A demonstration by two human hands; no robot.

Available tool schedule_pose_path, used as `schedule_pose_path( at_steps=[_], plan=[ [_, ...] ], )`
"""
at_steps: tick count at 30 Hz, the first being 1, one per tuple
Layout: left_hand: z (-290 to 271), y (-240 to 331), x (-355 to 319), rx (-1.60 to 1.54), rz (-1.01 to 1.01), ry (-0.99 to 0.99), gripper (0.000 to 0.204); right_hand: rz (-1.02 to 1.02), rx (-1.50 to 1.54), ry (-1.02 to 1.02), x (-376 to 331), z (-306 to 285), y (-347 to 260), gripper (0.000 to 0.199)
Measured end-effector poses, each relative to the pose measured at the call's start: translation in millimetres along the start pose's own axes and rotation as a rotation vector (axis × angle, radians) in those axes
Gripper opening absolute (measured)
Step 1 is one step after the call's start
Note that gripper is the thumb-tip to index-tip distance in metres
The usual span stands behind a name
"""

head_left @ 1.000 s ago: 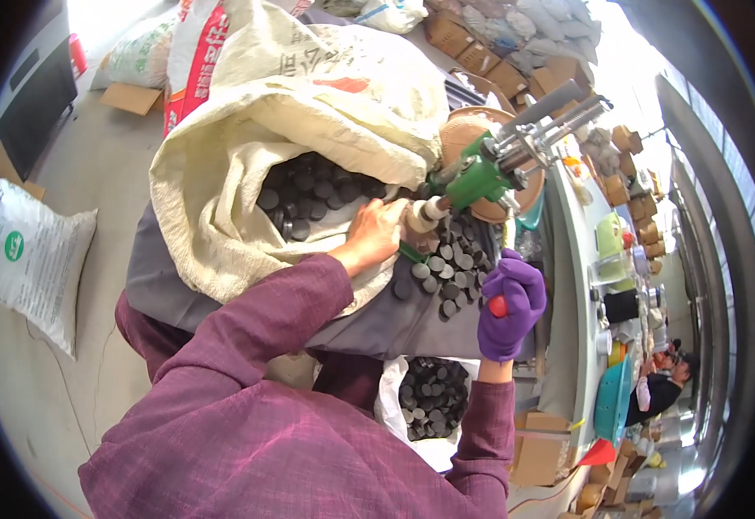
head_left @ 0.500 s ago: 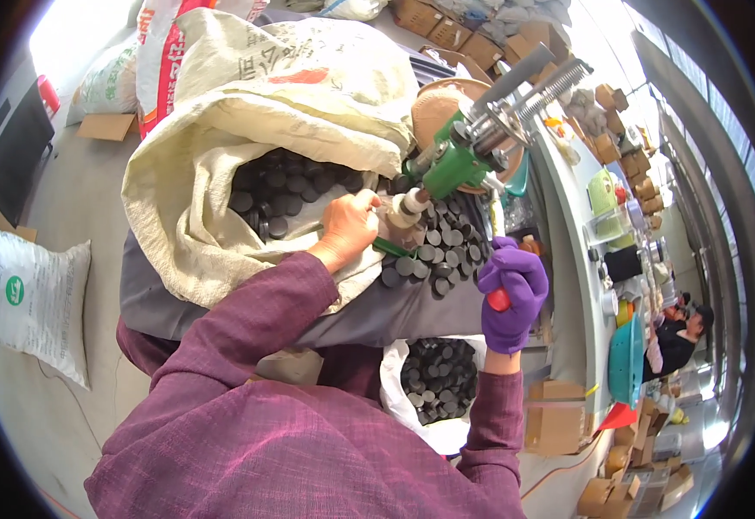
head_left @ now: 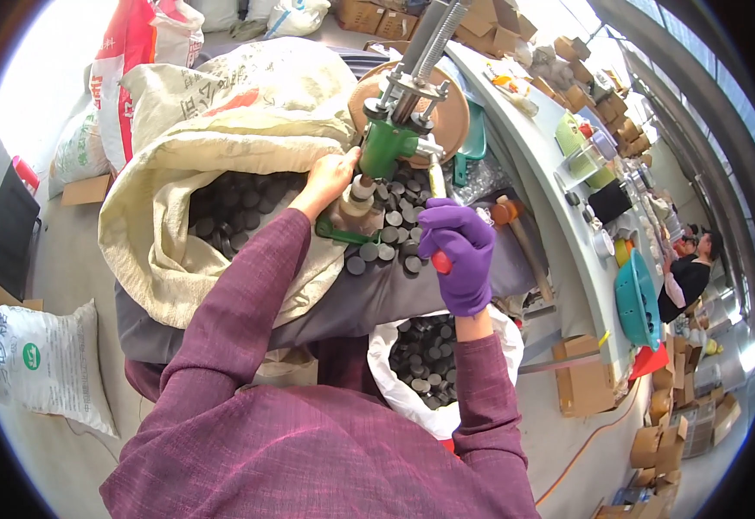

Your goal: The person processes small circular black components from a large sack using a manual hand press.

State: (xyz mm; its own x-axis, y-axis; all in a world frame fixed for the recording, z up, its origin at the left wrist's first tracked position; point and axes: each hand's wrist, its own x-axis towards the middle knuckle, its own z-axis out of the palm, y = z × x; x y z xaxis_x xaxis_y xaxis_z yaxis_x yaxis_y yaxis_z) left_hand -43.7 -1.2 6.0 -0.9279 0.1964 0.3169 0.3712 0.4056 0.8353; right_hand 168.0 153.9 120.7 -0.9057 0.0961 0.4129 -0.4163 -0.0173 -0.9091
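Observation:
A green hand press [head_left: 386, 149] with a metal spring column stands before me on a grey-covered surface. My right hand [head_left: 459, 259], in a purple glove, is wrapped round the press's lever handle [head_left: 436, 180]; its red end [head_left: 441, 262] shows below the fingers. My bare left hand [head_left: 330, 182] is beside the press on its left, fingers drawn together; their tips are partly hidden, and what they hold, if anything, cannot be seen. Black round discs [head_left: 395, 227] lie loose around the green press base [head_left: 347, 233]. An open cream woven sack [head_left: 148, 208] at left holds many more.
Below the surface a white bag [head_left: 386, 381] is filled with black discs. A hammer [head_left: 520, 233] lies at right, near a green scoop [head_left: 472, 143]. Behind the press is a round tan lid-like disc [head_left: 451, 112]. A long table [head_left: 559, 216] runs along the right; a person [head_left: 693, 272] sits beyond it.
The view has turned, so the scene sits further left. My left hand has moved from beside the lower press end to farther up by its body. My right hand still grips the lever.

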Motion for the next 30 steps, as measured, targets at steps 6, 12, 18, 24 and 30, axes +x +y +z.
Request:
schedule_pose_path(
  at_steps=[6, 12, 18, 24, 30],
  plan=[
    [0, 17, 20, -0.608, -0.418, -0.369, 0.051, -0.101, -0.076, -0.041, -6, -2, 10, 0.023],
    [17, 15, 19, -0.987, -0.413, -0.557, 0.047, -0.098, -0.092, -0.075, -8, -8, 14, 0.025],
    [5, -16, -6, -0.978, -0.444, -0.167, 0.041, -0.067, -0.056, -0.078, -3, -4, 17, 0.026],
    [-29, 12, -91, -0.168, 0.107, 0.124, 0.017, -0.055, -0.038, -0.078, -3, -8, 8, 0.027],
    [1, 27, -160, 0.767, 0.54, -0.204, 0.021, -0.101, -0.122, -0.096, 18, -3, -26, 0.027]
  ],
)
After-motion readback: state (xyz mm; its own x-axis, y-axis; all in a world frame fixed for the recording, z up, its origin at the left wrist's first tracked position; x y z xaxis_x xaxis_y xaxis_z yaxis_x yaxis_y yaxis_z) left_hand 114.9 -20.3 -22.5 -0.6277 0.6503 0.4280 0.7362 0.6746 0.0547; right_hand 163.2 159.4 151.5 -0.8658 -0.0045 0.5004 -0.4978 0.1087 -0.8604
